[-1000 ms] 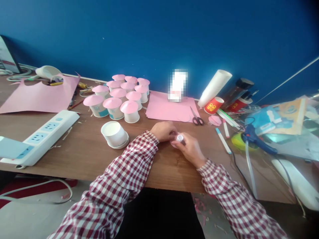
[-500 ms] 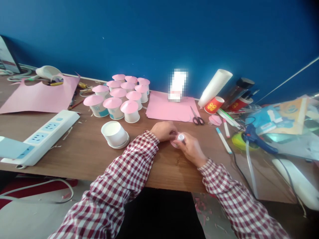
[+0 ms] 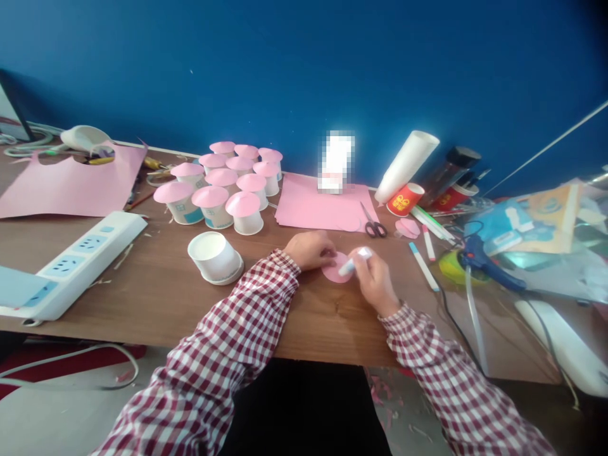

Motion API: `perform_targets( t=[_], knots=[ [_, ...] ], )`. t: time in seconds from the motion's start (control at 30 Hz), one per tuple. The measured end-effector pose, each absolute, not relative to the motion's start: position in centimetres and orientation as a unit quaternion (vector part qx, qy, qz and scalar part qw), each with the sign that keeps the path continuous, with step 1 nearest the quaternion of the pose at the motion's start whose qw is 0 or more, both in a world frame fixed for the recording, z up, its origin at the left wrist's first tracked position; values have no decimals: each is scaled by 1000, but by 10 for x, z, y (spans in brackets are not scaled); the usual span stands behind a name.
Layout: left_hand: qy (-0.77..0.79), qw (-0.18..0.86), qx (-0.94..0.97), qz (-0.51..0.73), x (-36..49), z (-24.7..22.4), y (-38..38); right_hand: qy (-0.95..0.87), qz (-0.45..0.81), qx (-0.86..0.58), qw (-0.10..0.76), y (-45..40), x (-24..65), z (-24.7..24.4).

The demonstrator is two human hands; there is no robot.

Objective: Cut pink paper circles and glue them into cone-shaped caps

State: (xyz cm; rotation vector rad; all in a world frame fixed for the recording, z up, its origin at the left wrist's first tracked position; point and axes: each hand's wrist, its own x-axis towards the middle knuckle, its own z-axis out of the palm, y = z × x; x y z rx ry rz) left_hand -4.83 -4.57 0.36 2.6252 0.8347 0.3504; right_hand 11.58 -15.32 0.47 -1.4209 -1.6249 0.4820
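Note:
A small pink paper disc [image 3: 335, 271] lies on the brown table in front of me. The closed fingers of my left hand [image 3: 311, 250] grip its left edge. My right hand [image 3: 379, 282] is wrapped round a white glue stick [image 3: 349, 266], tilted with its lower end over the disc's right part; whether it touches is blurred. A white paper cup [image 3: 213, 253] stands upside down to the left of my hands. Behind it, several cups with pink cone roofs [image 3: 242, 204] stand in a group.
Pink sheets [image 3: 308, 206] lie at the back with scissors [image 3: 375, 229] on their right edge. Farther right are a red cup [image 3: 405, 199], markers [image 3: 424, 267] and a blue glue gun [image 3: 494, 263]. A white power strip [image 3: 90, 256] lies at the left.
My right hand has moved slightly right, and the glue stick has tipped from end-on to slanted, uncovering more of the disc. My left hand stays at the disc's edge. The view has shifted slightly.

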Motion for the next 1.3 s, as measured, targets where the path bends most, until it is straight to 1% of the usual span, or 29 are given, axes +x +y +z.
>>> perform_targets(
  t=[0.17,0.6,0.73,0.83,0.9,0.97,1.2,1.3],
  knots=[
    [292,183,930,128,-48,5,-46,-719,151,-551,395,-157,113,5],
    [296,185,928,131,-48,3,-46,-761,133,-536,341,-160,106,9],
    [299,185,927,130,-48,4,-46,-744,155,-543,358,-162,108,10],
    [300,186,927,130,-48,4,-46,-694,182,-568,404,-160,112,11],
    [300,189,926,130,-48,4,-46,-665,176,-582,433,-159,114,11],
    [301,188,926,130,-48,4,-47,-664,169,-582,437,-158,115,9],
    [300,184,927,128,-48,5,-47,-734,114,-579,336,-161,113,6],
    [302,185,927,121,-48,6,-47,-745,103,-579,315,-162,113,8]
  ],
)
